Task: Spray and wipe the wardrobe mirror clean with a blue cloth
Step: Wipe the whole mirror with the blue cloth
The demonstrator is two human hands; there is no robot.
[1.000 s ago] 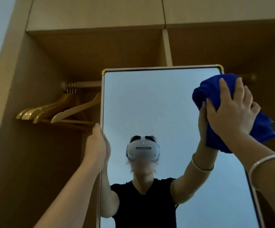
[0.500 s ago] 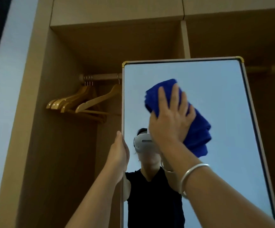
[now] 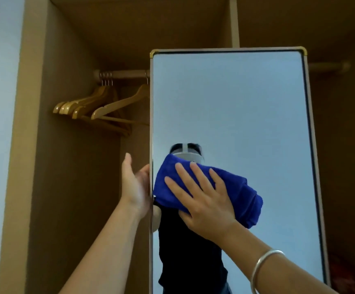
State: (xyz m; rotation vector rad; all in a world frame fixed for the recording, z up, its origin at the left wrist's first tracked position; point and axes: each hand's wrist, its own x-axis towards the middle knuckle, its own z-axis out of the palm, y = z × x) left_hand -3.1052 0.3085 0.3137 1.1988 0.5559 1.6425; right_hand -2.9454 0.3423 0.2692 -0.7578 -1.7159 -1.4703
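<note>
The tall wardrobe mirror (image 3: pixel 236 102), with a thin frame and brass corners, stands in front of the open wardrobe. My right hand (image 3: pixel 204 200) lies flat with spread fingers on a bunched blue cloth (image 3: pixel 242 194) and presses it against the glass near the mirror's left edge, at mid height. My left hand (image 3: pixel 134 185) holds the mirror's left edge, thumb pointing up, with its fingers hidden behind the frame. My reflection shows in the glass, partly covered by the cloth. No spray bottle is in view.
Several wooden hangers (image 3: pixel 100 107) hang on a rail (image 3: pixel 125 74) inside the wardrobe, left of the mirror. A wardrobe side panel (image 3: pixel 34 145) stands at the left. A silver bangle (image 3: pixel 265 264) sits on my right wrist.
My right hand has swept the cloth from the mirror's upper right across and down to the left edge. My left hand stayed at the left edge and slid slightly lower.
</note>
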